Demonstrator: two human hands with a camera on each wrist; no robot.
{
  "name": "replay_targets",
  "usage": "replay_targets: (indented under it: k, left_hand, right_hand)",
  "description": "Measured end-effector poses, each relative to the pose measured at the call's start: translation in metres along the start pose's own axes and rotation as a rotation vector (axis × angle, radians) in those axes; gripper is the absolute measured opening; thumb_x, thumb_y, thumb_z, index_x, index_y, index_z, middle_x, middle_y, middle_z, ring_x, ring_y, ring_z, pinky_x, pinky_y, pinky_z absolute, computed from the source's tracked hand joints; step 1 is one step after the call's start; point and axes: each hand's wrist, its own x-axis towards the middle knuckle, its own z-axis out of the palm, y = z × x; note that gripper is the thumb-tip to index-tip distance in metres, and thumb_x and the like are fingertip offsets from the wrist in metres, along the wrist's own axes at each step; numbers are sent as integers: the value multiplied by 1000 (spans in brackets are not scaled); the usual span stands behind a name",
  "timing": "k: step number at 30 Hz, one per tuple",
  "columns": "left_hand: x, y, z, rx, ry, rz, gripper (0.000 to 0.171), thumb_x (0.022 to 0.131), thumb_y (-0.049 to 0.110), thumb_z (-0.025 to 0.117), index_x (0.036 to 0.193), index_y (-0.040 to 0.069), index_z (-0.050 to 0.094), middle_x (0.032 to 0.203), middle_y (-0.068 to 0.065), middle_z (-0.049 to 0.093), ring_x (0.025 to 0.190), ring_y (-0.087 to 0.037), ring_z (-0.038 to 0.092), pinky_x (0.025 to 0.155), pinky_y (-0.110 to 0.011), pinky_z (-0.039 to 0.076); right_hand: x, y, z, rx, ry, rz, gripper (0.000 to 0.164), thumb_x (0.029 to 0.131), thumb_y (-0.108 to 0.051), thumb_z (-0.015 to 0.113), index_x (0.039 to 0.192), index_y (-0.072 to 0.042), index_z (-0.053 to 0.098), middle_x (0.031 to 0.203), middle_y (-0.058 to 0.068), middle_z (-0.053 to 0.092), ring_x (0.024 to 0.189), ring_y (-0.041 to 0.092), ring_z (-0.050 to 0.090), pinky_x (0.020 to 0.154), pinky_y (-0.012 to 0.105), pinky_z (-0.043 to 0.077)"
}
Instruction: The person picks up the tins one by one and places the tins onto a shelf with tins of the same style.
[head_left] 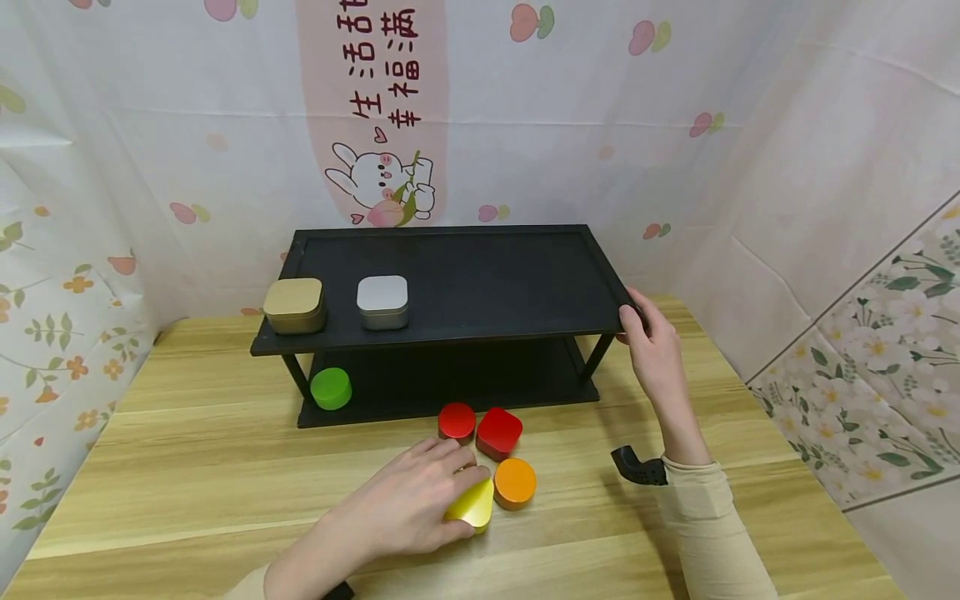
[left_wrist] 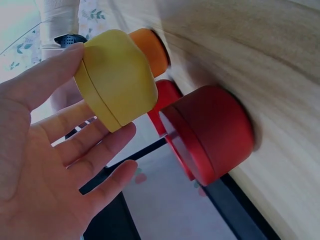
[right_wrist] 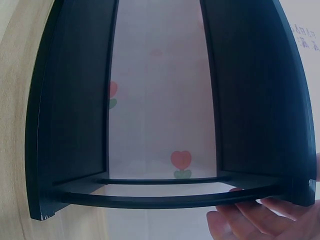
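1. Yellow tin (head_left: 474,504), head view: in front of blk shelf (head_left: 495,283), pinched by L hand (head_left: 423,496), next to orange tin (head_left: 515,483). R hand (head_left: 654,346) grips shelf R end. Green tin (head_left: 331,389) lower tier; beige tin (head_left: 294,307) + white-topped tin (head_left: 383,302) upper.
2. L wrist: lid seam, thumb/fingertip pinch visible; contents hidden.
3. R wrist: fingers (right_wrist: 267,220) under upper tier, mostly hidden in head view.

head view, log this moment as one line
left hand: grips yellow container | right hand: holds black shelf at right end | green container: on lower tier
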Motion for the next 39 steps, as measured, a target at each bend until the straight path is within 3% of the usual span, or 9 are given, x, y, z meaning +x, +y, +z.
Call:
replay_targets:
  k: [7,15,17,22,29,32,36,39]
  left_hand:
    - [-1,2,-7,11,25,14,53,89,49,76,133,22,65,124,3,68,118,-20,63,110,-46,52]
    - [-3,3,-15,20,58,31,54,88,46,77,133,20,64,123,3,67,117,-19,64,108,-43,53]
    - [-4,2,-19,10,59,30,54,88,44,78,134,19,65,122,3,67,116,-19,65,108,-42,54]
    - [-3,0,-27,-10,74,33,53,88,42,78,132,16,66,119,2,68,110,-17,64,106,-38,55]
    - [0,-3,-39,-1,89,42,53,89,43,76,134,15,66,121,1,68,108,-16,63,104,-35,55]
    - [3,-4,-43,3,98,48,52,90,42,76,133,15,67,121,1,68,107,-17,62,102,-33,55]
    - [6,-6,-50,14,129,66,49,89,40,76,130,16,67,118,1,68,105,-16,61,100,-30,55]
    - [10,-7,-55,16,156,81,47,88,38,77,128,15,68,115,1,68,101,-14,60,97,-28,55]
  right_hand:
    - [0,1,0,0,-4,7,54,109,-44,41,158,-22,42,155,17,51,99,-15,57,83,2,49]
    - [-1,0,0,-11,-1,4,55,109,-45,41,158,-20,42,155,17,51,117,19,64,83,2,48]
    - [-1,0,0,-9,-2,5,55,109,-45,40,158,-20,41,155,17,51,117,18,64,84,2,48]
    - [-1,0,-1,-11,-6,7,55,109,-46,40,159,-22,41,156,17,50,108,1,62,84,2,48]
    - [-1,0,0,-15,-5,3,55,109,-45,39,159,-21,40,156,17,50,121,30,64,84,2,48]
    - [-1,0,0,-13,-5,3,55,109,-45,39,159,-21,40,156,17,50,119,24,65,84,2,48]
    - [-1,0,0,-7,-5,7,55,109,-46,40,159,-22,41,156,16,50,107,-2,62,84,2,48]
    - [-1,0,0,-5,-2,5,55,109,-45,40,159,-22,41,156,17,50,100,-14,57,84,2,48]
